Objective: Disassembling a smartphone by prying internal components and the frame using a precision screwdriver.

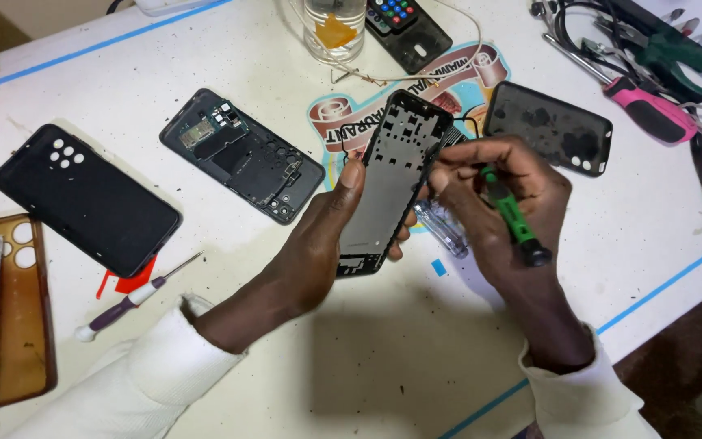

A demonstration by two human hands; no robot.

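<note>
Presently: frame (392, 183) held upright above table (367, 358).
Left hand (327, 236) fingers clasp the frame; right hand (501, 191) fingers pinch green screwdriver (513, 219) at its edge.

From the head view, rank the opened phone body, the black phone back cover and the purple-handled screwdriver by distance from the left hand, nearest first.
1. Opened phone body, just up-left of the left hand.
2. Purple-handled screwdriver, lower left.
3. Black phone back cover, far left; close to the screwdriver in distance.

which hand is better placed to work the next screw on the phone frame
Right. The right hand already grips the green screwdriver, its tip at the frame's edge. The left hand is occupied holding the phone frame tilted up off the table.
</note>
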